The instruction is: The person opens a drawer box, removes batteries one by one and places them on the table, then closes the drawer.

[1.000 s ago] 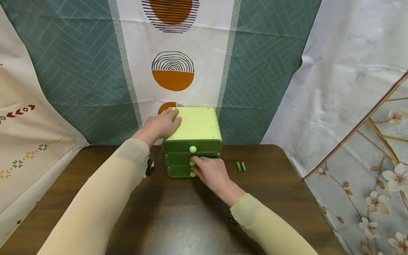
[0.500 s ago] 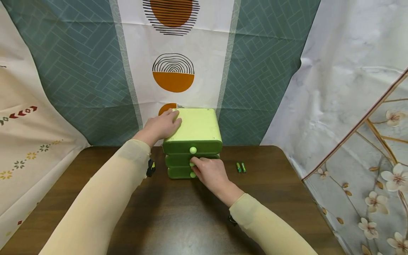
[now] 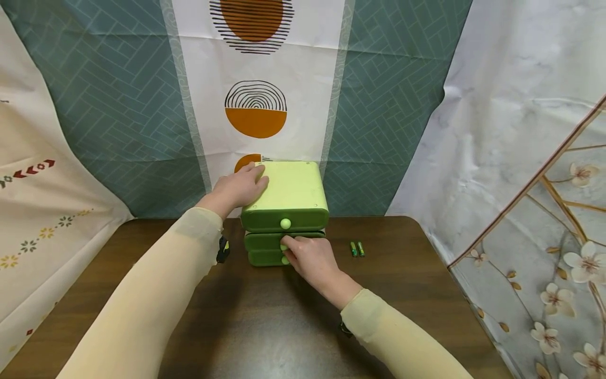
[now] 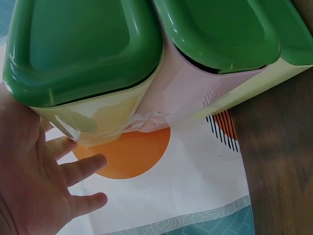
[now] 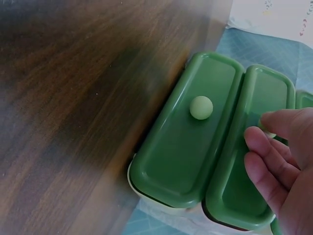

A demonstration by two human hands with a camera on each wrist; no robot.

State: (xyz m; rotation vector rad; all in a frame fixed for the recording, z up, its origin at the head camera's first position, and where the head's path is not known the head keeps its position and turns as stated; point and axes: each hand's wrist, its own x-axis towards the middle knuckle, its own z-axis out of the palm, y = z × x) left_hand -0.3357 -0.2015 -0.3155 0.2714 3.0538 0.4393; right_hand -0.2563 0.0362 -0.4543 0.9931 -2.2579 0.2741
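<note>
A three-tier chest of drawers [image 3: 293, 184] with a pale yellow-green top and dark green drawer fronts stands at the table's back. My left hand [image 3: 234, 188] rests on the left side of its top, fingers spread. Between thumb and fingers, my right hand [image 3: 312, 259] pinches the round knob [image 5: 270, 133] of the middle drawer [image 3: 262, 241]. That drawer stands slightly out; the left wrist view shows a thin dark gap [image 4: 195, 62] behind its front. The top drawer [image 3: 260, 221] and bottom drawer [image 5: 171, 156] look closed. What the drawers hold is hidden.
Two small green batteries [image 3: 357, 249] lie side by side on the brown wooden table [image 3: 279, 321], right of the chest. A patterned cloth [image 3: 379, 105] hangs right behind it. Floral cloth [image 3: 530, 237] borders the right side, cream cloth [image 3: 42, 210] the left.
The middle drawer has come slightly forward, with my right hand on its knob. My left hand stays on the top. The head view has shifted only a little.
</note>
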